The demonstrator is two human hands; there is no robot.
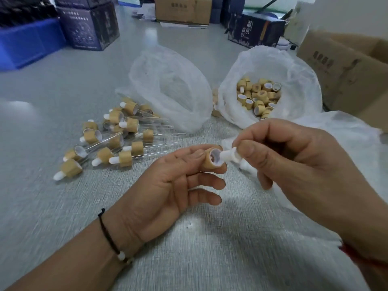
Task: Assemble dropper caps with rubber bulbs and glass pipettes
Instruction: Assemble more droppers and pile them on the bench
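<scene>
Head view: left hand point(168, 185) lying palm up near the middle, pinching a bamboo cap point(211, 157) between thumb and index finger, open white-lined mouth facing right, the other fingers reaching out loosely below it. Right hand point(304, 164) coming in from the right, thumb and index finger pinching a white bulb point(230, 154), narrow end pointing left and sitting right at the mouth of the cap, touching its rim or just inside; hard to tell which. Wearing a dark cord bracelet point(109, 238) with a pale bead on the left wrist.

Resting on the grey table point(63, 80), to the left and a little farther off, a heap of finished droppers point(111, 139), glass pipettes pointing right. Sitting beyond the hands, far right, a white bag point(273, 66) holding loose caps point(258, 97); beside it on the left, another white bag point(168, 85), contents not showing. Standing along the far edge, cardboard boxes point(346, 70), dark printed boxes point(88, 24) and a blue crate point(29, 43) at far left.
</scene>
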